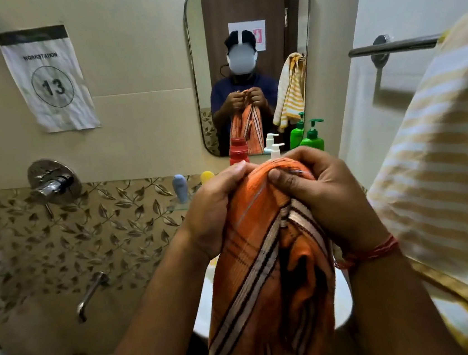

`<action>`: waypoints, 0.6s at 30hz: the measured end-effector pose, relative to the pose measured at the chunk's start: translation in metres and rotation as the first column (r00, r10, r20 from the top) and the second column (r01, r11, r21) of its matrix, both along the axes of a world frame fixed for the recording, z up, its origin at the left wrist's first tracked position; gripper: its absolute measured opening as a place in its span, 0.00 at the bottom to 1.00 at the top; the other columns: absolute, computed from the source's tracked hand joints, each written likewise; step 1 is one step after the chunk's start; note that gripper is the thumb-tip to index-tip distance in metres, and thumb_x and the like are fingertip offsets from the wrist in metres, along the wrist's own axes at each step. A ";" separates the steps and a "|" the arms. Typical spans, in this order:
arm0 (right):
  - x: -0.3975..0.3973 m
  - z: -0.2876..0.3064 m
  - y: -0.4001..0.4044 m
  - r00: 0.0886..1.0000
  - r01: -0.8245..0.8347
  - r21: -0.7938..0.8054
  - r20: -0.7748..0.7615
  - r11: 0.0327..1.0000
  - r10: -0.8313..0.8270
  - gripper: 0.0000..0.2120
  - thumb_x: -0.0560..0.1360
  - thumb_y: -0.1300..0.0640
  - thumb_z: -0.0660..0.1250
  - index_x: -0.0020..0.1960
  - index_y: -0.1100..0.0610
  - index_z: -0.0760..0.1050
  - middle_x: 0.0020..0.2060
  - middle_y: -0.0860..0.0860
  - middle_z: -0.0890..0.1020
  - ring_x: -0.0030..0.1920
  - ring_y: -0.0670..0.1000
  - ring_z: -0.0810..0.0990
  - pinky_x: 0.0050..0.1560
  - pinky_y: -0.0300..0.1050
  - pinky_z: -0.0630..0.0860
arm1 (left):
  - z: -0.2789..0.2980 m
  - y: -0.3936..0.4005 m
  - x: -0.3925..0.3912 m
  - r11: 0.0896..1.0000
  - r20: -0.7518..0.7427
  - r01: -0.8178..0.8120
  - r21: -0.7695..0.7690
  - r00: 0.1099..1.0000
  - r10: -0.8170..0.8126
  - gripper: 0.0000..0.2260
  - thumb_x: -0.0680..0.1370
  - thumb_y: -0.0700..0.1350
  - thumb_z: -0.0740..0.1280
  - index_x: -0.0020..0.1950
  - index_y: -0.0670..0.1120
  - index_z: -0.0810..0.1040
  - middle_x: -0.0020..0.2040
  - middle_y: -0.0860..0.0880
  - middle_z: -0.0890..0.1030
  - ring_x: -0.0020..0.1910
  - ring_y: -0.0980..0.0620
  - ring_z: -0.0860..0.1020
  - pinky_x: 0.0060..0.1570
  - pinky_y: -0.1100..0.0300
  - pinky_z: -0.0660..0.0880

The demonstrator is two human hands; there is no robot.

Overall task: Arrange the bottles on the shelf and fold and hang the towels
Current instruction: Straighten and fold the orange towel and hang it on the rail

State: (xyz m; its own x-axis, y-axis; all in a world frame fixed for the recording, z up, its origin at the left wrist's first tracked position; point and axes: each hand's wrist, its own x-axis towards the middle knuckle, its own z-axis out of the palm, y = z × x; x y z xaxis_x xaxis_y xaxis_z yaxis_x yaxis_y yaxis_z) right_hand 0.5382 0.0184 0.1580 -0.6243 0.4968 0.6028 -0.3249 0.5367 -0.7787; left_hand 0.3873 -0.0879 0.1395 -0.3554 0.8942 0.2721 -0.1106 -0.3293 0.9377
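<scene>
An orange towel (270,275) with black and white stripes hangs bunched in front of me. My left hand (215,205) grips its top edge on the left and my right hand (318,188) grips it on the right, thumb pressed on the cloth. A yellow-and-white striped towel (442,177) hangs over the towel bar (393,46) at the right. Behind my hands a glass shelf (178,207) carries a red bottle (237,155), a white pump bottle (276,149), a green pump bottle (313,137), a blue bottle (180,188) and a yellow bottle (207,177).
A mirror (246,15) hangs on the wall above the shelf. A white washbasin (343,302) lies below the towel. On the left wall are a chrome mixer valve (52,183), a spout (90,296) and a paper sign (46,79) numbered 13.
</scene>
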 end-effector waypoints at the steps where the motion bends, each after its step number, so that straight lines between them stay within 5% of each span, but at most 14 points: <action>1: -0.001 0.000 0.000 0.998 0.008 -0.038 -0.063 0.999 -0.010 0.09 0.72 0.50 0.75 0.48 0.54 0.81 0.43 0.51 0.85 0.44 0.52 0.85 0.45 0.47 0.83 | -0.004 -0.003 -0.006 0.999 -0.041 0.037 -0.019 0.998 -0.038 0.17 0.82 0.53 0.59 0.57 0.45 0.83 0.51 0.40 0.81 0.52 0.44 0.79 0.59 0.46 0.74; 4: -0.003 0.003 0.005 0.978 0.017 -0.177 -0.200 0.984 -0.053 0.06 0.73 0.53 0.74 0.47 0.54 0.81 0.44 0.53 0.84 0.44 0.54 0.85 0.44 0.46 0.82 | -0.021 -0.013 -0.021 0.972 -0.119 0.213 -0.097 0.967 -0.224 0.12 0.80 0.49 0.64 0.55 0.47 0.85 0.47 0.48 0.83 0.45 0.52 0.82 0.46 0.59 0.79; 7: -0.003 0.009 0.012 0.963 0.007 -0.258 -0.258 0.966 -0.075 0.02 0.75 0.57 0.71 0.47 0.54 0.81 0.44 0.55 0.84 0.44 0.54 0.84 0.44 0.48 0.82 | -0.038 -0.018 -0.036 0.941 -0.016 0.321 -0.104 0.946 -0.325 0.26 0.77 0.50 0.73 0.64 0.32 0.75 0.52 0.40 0.79 0.47 0.47 0.81 0.48 0.55 0.79; 9: -0.004 0.011 0.020 0.966 0.078 -0.254 -0.221 0.964 -0.136 0.02 0.75 0.57 0.71 0.46 0.55 0.81 0.42 0.54 0.84 0.43 0.54 0.84 0.44 0.49 0.81 | -0.041 -0.021 -0.045 0.945 -0.004 0.323 -0.056 0.946 -0.324 0.24 0.75 0.48 0.75 0.64 0.34 0.76 0.53 0.40 0.80 0.49 0.45 0.81 0.51 0.53 0.80; 13: -0.005 0.011 0.027 0.994 -0.038 -0.189 0.092 0.981 0.057 0.16 0.72 0.38 0.68 0.46 0.51 0.81 0.41 0.52 0.84 0.44 0.54 0.83 0.44 0.48 0.81 | -0.031 -0.017 -0.050 0.993 -0.066 0.088 0.084 0.994 -0.083 0.06 0.76 0.41 0.70 0.52 0.47 0.83 0.49 0.45 0.83 0.48 0.48 0.82 0.49 0.55 0.81; 16: -0.021 0.009 0.017 0.896 -0.190 -0.280 0.343 0.941 0.282 0.32 0.65 0.26 0.60 0.52 0.50 0.80 0.45 0.52 0.84 0.42 0.53 0.82 0.40 0.50 0.77 | -0.013 -0.008 -0.040 0.968 -0.125 -0.084 0.237 0.985 0.116 0.12 0.76 0.38 0.66 0.45 0.54 0.86 0.44 0.52 0.85 0.44 0.56 0.83 0.46 0.64 0.79; 18: -0.036 0.000 0.008 0.809 -0.218 -0.309 0.474 0.926 0.348 0.29 0.67 0.27 0.61 0.54 0.47 0.80 0.47 0.52 0.85 0.43 0.54 0.85 0.40 0.53 0.80 | -0.003 -0.003 -0.034 0.951 -0.222 -0.105 0.290 0.959 0.173 0.11 0.75 0.39 0.68 0.46 0.55 0.85 0.43 0.54 0.84 0.43 0.57 0.82 0.44 0.65 0.78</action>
State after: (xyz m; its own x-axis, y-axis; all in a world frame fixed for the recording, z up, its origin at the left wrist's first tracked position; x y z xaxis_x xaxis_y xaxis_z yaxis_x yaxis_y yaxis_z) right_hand 0.5018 0.0267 0.1584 -0.9425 0.3306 0.0483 0.0454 0.2699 -0.9618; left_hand 0.3536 -0.0911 0.1370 -0.3635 0.7198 0.5914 0.1739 -0.5712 0.8022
